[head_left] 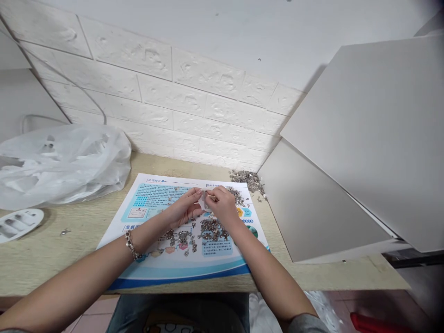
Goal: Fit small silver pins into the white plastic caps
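Both hands meet above a printed sheet (166, 270) on the table. My left hand (185, 206) is closed around the edge of a small white, partly see-through piece (204, 203), perhaps a card or little bag. My right hand (222, 203) pinches at the upper edge of the same piece; whether a tiny part sits between its fingertips is hidden. Small shiny metal pieces (213, 230) lie in a heap below the hands. More metal pieces (183, 238) are scattered under my left wrist, and another cluster (237, 196) lies beyond my right hand.
A larger heap of metal bits (248, 180) sits by the wall. At left are a translucent plastic bag (65, 162), a white oval tray (22, 224) and one loose metal piece (64, 231). Large grey-white panels (319, 208) border the right side. The table's front edge is close to my body.
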